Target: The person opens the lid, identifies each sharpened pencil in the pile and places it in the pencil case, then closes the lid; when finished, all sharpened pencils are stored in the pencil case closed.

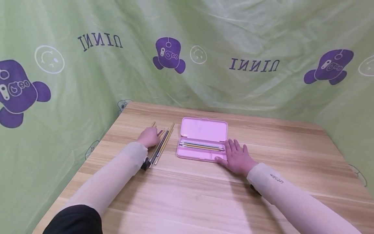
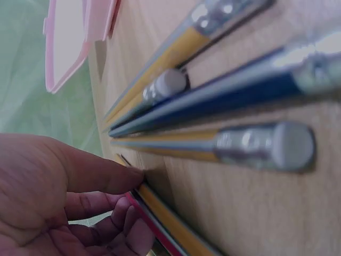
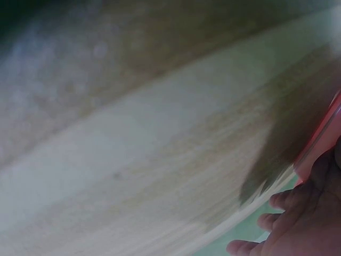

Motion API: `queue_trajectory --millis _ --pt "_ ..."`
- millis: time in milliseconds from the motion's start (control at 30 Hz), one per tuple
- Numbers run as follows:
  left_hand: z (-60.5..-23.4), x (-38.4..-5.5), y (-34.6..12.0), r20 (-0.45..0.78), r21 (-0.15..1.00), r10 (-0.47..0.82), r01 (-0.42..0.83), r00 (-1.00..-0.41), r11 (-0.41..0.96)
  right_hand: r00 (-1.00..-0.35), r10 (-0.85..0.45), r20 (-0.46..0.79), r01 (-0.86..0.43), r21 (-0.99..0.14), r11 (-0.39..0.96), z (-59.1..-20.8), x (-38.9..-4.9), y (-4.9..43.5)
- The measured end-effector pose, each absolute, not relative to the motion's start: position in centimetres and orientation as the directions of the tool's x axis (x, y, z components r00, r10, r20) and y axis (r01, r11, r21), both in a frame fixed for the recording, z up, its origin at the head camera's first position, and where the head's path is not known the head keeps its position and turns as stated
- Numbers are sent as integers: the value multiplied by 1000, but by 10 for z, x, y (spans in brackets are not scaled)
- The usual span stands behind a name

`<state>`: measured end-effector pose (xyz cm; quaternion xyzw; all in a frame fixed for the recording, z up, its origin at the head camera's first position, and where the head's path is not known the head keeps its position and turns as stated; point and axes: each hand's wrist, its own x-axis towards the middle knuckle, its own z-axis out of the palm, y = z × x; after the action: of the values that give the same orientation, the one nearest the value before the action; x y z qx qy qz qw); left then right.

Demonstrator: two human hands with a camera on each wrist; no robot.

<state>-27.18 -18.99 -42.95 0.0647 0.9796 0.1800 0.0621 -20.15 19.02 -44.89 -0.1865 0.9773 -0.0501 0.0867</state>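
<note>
My left hand (image 1: 149,136) is at the left of the table, its thumb and curled fingers pinching pencils. In the left wrist view these include a yellow pencil (image 2: 171,215) and a red-striped pencil (image 2: 157,226). Beside that hand lie several loose pencils (image 1: 164,145), among them a dark blue pencil (image 2: 234,98) with a metal end. A pink pencil case (image 1: 204,129) lies open in the middle, its lid tipped back. A few pencils (image 1: 201,146) lie inside its long compartment. My right hand (image 1: 238,159) rests with spread fingers against the case's right edge.
All of this is on a wooden table (image 1: 187,195). A green curtain (image 1: 140,78) with purple printed figures hangs behind and around the table. In the right wrist view only a red-pink edge of the case (image 3: 319,141) shows above the hand.
</note>
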Motion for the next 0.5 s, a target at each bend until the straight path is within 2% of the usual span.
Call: queue_trajectory --millis 200,433,500 --pt "-425 -276 -204 -56 399 186 149 -981 905 -915 -370 -160 -352 -133 927 -450 -203 191" --pt "-402 -275 -217 -80 508 149 89 -986 857 -912 -376 -161 -357 -136 924 -448 -202 191" --pt "-396 -275 -217 -94 582 142 61 -985 811 -912 -376 -161 -357 -137 924 -449 -202 191"
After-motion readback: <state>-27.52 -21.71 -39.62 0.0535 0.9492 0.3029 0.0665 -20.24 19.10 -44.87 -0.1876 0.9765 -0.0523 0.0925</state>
